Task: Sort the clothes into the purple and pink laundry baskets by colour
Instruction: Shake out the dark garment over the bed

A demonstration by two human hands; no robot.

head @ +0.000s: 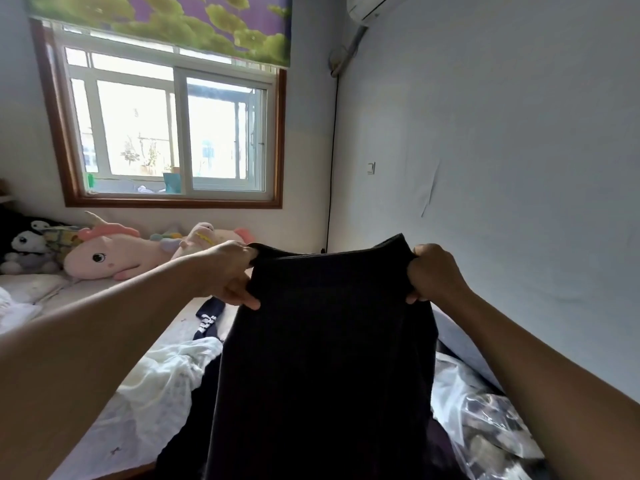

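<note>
Black garment [325, 358] held up over the bed [104, 445]
Left hand [225, 271] and right hand [434, 271] each clutch a top corner — fingers curled tight.

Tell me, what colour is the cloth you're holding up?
Black. The garment, held by the left hand and right hand, shows in the head view.

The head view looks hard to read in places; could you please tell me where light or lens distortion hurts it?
Head view: the window is blown out by daylight; the black garment gripped by the left hand and right hand shows almost no detail; the wide-angle lens stretches both forearms at the edges.
</note>
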